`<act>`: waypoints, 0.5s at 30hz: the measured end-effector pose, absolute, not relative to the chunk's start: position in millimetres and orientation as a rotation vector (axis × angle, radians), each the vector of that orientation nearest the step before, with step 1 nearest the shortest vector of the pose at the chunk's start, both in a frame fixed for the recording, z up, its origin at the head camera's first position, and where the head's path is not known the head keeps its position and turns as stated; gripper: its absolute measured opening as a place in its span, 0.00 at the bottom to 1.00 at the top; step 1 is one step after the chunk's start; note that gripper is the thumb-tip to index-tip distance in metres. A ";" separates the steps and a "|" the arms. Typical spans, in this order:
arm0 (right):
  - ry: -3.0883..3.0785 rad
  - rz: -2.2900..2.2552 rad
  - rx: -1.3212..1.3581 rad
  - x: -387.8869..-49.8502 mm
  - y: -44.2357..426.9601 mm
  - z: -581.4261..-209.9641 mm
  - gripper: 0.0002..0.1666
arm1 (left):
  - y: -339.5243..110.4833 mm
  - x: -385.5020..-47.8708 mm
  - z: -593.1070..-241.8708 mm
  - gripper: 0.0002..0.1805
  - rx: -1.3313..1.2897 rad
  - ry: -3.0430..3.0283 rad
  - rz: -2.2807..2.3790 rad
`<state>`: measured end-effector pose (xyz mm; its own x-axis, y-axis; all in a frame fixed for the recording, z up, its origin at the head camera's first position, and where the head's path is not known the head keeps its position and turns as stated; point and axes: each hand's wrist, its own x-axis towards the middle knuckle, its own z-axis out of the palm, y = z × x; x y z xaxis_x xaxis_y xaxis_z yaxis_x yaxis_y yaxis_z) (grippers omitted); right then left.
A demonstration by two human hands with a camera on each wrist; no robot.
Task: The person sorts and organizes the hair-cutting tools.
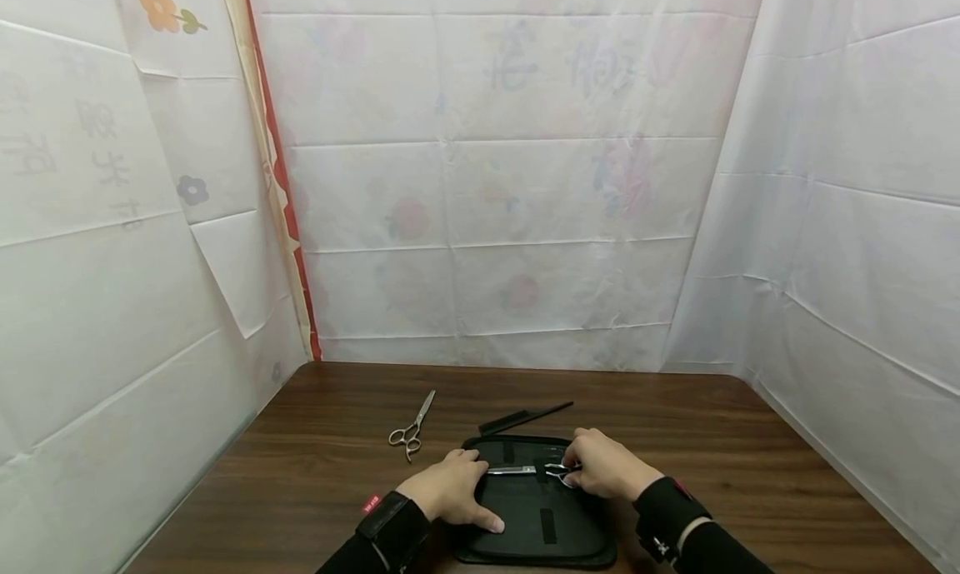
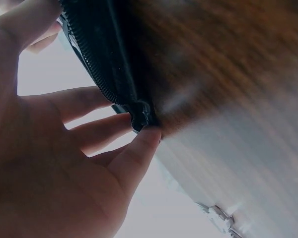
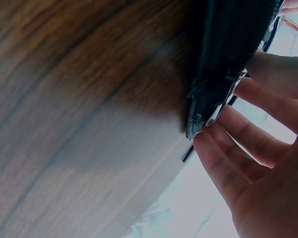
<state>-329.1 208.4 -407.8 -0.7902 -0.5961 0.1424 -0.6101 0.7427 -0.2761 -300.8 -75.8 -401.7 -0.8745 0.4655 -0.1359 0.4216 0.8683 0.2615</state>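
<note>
Plainly, left hand (image 1: 453, 486) at edge of case (image 1: 517, 507)

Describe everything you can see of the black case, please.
The black case has rounded corners, a leather-like look and zipper teeth along its edge. It lies on the wooden table, fitted with dark straps, one across silver scissors. The left hand rests on its left side; the right hand is at the scissors' handles.

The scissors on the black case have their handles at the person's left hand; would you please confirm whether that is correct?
The hand is wrong: the head view shows the handles of the scissors at the person's right hand, not the left hand. The scissors do lie on the black case.
</note>
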 end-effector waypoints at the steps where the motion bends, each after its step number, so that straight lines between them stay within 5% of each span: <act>1: -2.887 0.484 1.010 -329.8 208.2 -408.2 0.03 | -75.7 -300.8 -401.7 0.47 0.680 2.846 0.333; 15: -2.886 0.473 1.024 -330.0 203.5 -406.0 0.02 | -74.7 -302.7 -403.5 0.47 0.676 2.854 0.316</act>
<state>-330.0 203.5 -406.0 -0.7806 -0.6090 0.1408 -0.6221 0.7350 -0.2697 -302.7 -74.7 -403.5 -0.8774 0.4601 -0.1360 0.4192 0.8731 0.2490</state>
